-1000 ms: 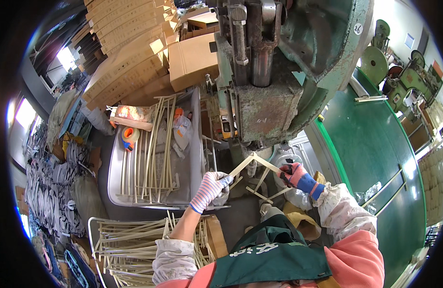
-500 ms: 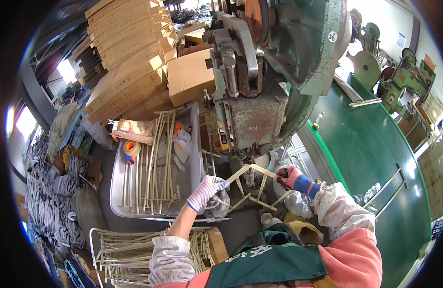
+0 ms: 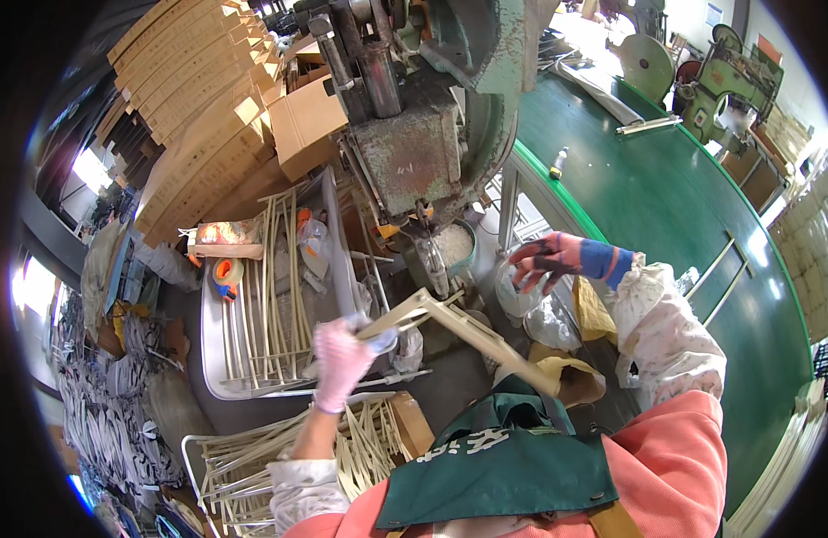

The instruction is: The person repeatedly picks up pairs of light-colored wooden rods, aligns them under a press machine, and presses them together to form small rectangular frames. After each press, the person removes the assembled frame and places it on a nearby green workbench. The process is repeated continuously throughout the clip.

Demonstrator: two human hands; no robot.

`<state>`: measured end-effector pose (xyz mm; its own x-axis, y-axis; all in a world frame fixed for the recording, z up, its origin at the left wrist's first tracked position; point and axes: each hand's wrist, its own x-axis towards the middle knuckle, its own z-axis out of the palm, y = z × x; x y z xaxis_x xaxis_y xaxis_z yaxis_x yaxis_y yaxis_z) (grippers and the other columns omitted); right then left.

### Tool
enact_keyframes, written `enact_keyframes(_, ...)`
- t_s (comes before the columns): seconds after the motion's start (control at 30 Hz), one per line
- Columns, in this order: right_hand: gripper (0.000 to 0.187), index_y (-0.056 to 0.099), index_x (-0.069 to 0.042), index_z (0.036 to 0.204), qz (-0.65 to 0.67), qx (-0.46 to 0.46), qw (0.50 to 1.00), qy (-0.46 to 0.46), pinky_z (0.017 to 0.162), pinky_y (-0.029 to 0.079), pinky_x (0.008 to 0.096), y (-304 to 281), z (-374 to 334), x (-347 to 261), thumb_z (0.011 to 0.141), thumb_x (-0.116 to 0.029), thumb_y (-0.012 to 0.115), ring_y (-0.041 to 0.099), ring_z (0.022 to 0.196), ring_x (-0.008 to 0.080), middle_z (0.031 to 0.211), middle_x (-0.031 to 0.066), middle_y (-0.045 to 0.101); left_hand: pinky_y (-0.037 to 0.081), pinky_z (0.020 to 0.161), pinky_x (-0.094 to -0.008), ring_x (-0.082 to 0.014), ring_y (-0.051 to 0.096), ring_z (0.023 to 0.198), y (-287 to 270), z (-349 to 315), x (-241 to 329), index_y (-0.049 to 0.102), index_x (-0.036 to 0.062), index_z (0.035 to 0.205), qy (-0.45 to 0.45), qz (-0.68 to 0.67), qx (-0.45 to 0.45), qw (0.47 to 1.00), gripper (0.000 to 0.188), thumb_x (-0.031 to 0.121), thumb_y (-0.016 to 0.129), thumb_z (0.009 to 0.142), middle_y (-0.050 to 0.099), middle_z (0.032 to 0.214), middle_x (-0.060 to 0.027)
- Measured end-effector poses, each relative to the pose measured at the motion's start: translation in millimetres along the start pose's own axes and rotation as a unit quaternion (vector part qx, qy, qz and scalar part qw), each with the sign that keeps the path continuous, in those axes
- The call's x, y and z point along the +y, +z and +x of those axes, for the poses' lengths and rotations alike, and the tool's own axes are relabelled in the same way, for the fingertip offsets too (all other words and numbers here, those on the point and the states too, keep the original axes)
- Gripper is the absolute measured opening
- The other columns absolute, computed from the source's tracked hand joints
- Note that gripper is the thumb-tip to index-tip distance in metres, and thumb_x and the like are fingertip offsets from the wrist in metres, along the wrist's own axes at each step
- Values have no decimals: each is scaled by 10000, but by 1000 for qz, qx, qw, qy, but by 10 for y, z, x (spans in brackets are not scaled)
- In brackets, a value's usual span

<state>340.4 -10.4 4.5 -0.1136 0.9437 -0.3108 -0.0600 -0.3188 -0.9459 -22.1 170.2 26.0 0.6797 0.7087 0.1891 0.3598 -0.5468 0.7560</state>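
Note:
My left hand [image 3: 344, 359], in a pink striped glove and blurred by motion, is closed on one end of a beige hinged frame [image 3: 477, 336]. The frame's bars meet in a bent corner, and its other arm slants down to the right in front of my apron. My right hand [image 3: 557, 262], in a red and blue glove with dark fingers, is off the frame. Its fingers are apart and hold nothing, above some clear plastic bags [image 3: 550, 323]. Just beyond the frame stands the worn green press [image 3: 405, 161], with its lower tooling behind the frame's corner.
A grey tub [image 3: 209, 350] at left holds long beige bars, a tape roll [image 3: 227, 271] and bags. Nearer me is a rack of beige bars [image 3: 252, 466]. Cartons [image 3: 199, 117] are stacked at far left. A green conveyor [image 3: 647, 197] runs along the right with a small bottle [image 3: 558, 163].
My right hand has let go of the frame and moved up and right, its fingers opening. My left hand has pulled the frame off the press toward me. The view has shifted to the right.

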Motion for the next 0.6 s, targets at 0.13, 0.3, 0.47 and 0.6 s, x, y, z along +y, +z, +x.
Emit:
enact_keyframes(0.13, 207, 576, -62, 1037, -58, 141, 979, 138, 529, 571, 339, -534, -115, 883, 914, -193, 475, 675, 758, 218, 881, 71, 656, 358, 472, -243, -74, 480, 485, -1246, -275, -99, 631, 31, 613, 63, 14, 169, 984, 385, 353, 828, 536, 536, 517, 5)
enact_keyframes(0.3, 429, 479, -180, 1285, -17, 178, 973, 148, 631, 556, 310, -640, -20, 2184, 901, -364, 524, 567, 1035, 127, 1209, -13, 548, 240, 339, -219, -48, 347, 379, -2415, -440, -894, 519, 70, 692, 92, -216, 283, 930, 320, 323, 701, 763, 387, 484, 48)
enact_keyframes(0.47, 587, 454, -13, 1250, 288, 68, 909, -295, 959, 395, 363, -213, 13, 2301, 857, -437, 555, 509, 1105, 246, 1218, 153, 514, 189, 348, -235, -44, 292, 387, -2156, -741, -1814, 442, 154, 661, 4, -294, 353, 888, 360, 420, 647, 792, 311, 478, 72)
enact_keyframes(0.6, 415, 569, 18, 1046, 413, 162, 848, -292, 482, 432, 243, -552, -483, 1586, 883, -356, 493, 554, 614, 130, 785, 50, 597, 331, 342, -227, -90, 410, 386, -1091, -1015, -2027, 503, 157, 727, -185, -389, 390, 814, 342, 468, 626, 799, 422, 509, 37)
